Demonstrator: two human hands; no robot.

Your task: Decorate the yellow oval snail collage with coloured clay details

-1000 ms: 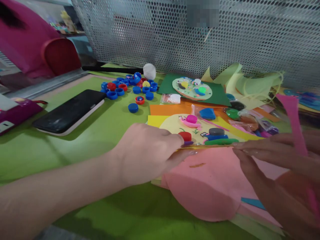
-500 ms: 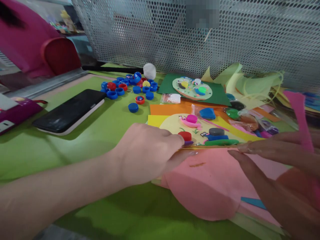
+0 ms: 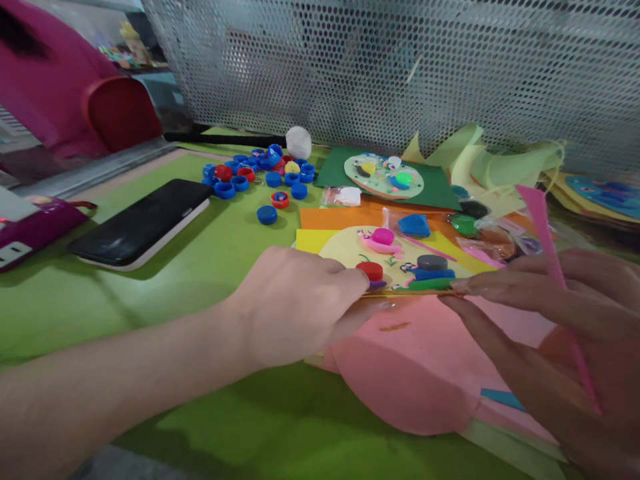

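A pale yellow paper disc (image 3: 340, 248) carries clay snails with bottle-cap shells in pink, red and grey. My left hand (image 3: 300, 307) is closed on its near left edge, thumb below. At the near right edge, beside a green clay roll (image 3: 430, 284), my right hand (image 3: 545, 320) pinches the rim between thumb and fingertips. A pink flat-ended clay tool (image 3: 547, 247) is tucked between that hand's fingers and sticks upward. Below the disc lies a pink paper sheet (image 3: 415, 380) with a rounded edge. A blue pointed piece (image 3: 500, 398) rests there, partly covered by my right hand.
Blue and red bottle caps (image 3: 240, 182) lie scattered at the back, near a black phone (image 3: 143, 223). Another decorated disc (image 3: 357, 180) sits on green card (image 3: 330, 170). Bagged clay (image 3: 414, 225) lies behind the disc. A perforated metal screen (image 3: 300, 73) borders the table; a person in pink (image 3: 55, 80) is at left.
My right hand has slid left along the disc's near edge, carrying the pink tool with it. My left hand has stayed on the disc's left side.
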